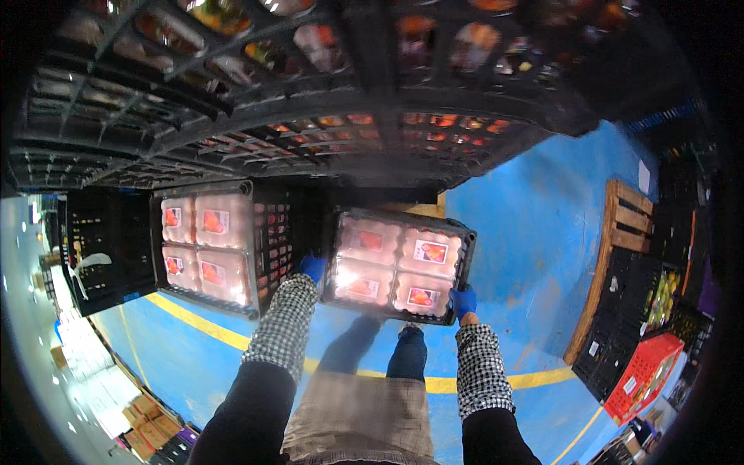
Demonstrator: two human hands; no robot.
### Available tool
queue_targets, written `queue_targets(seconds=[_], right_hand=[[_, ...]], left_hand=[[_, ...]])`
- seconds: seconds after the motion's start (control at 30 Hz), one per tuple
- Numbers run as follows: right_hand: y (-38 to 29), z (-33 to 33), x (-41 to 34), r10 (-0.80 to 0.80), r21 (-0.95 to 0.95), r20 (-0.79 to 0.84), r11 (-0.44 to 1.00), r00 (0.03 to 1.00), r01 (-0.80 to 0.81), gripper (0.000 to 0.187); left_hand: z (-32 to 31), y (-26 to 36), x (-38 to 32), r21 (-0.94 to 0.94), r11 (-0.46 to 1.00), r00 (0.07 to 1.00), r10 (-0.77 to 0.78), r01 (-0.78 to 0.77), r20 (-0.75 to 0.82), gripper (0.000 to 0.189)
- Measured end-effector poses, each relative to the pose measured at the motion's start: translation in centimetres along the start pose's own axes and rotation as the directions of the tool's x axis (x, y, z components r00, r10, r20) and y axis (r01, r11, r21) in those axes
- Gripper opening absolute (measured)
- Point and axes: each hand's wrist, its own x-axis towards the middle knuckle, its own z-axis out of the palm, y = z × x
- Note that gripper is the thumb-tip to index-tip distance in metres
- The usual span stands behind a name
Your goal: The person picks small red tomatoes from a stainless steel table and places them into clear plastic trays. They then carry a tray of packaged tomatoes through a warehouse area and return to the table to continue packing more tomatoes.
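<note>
A black plastic crate (465, 256) is in front of my legs, slightly tilted in view. It contains clear plastic clamshell packs (430, 251) with labels picturing red-orange fruit. My right hand (464, 301), in a blue glove, grips the crate's right side near the front corner. At its left side is my left hand (313, 267), also blue-gloved, its fingers partly hidden in shadow against the wall. To the left, close to my left forearm, stands another black crate (253, 256) with similar packs.
Tall stacked black mesh crates (261, 110) with packed produce loom across the top. A wooden pallet (593, 290) bears black crates at the right, near a red crate (645, 378). Yellow lines (197, 322) cross the blue floor (523, 232). Cardboard boxes (148, 427) are at lower left.
</note>
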Motion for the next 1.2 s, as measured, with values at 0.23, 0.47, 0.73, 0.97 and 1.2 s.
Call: queue_targets(seconds=[0.23, 0.47, 0.73, 0.97, 1.2], right_hand=[[3.2, -0.5, 4.2, -0.113, -0.031, -0.179, 0.994, 0.977, 0.109, 0.047], [5.4, 1.7, 9.7, -0.128, -0.075, -0.126, 0.990, 0.984, 0.120, 0.028], [4.6, -1.3, 7.0, -0.194, 0.148, -0.049, 0.969, 0.980, 0.199, 0.031], [4.7, -8.8, -4.4, -0.257, 0.130, -0.087, 0.955, 0.963, 0.266, 0.020], [-0.8, -18.3, -24.5, -0.270, 0.017, -0.200, 0.960, 0.942, 0.279, 0.014]], left_hand=[[2.1, -0.3, 2.7, -0.558, 0.826, 0.976, 0.178, -0.078, 0.126, 0.033], [6.6, -4.1, 6.3, -0.375, 0.901, 0.972, 0.234, -0.220, -0.009, 0.044], [-0.6, 0.1, -0.1, -0.460, 0.884, 0.956, 0.205, -0.089, 0.211, 0.033], [-7.6, 1.6, -12.9, -0.777, 0.622, 0.983, 0.057, 0.101, 0.173, 0.025], [-15.4, -0.5, -25.2, -0.668, 0.732, 0.991, -0.083, 0.134, 0.108, 0.038]])
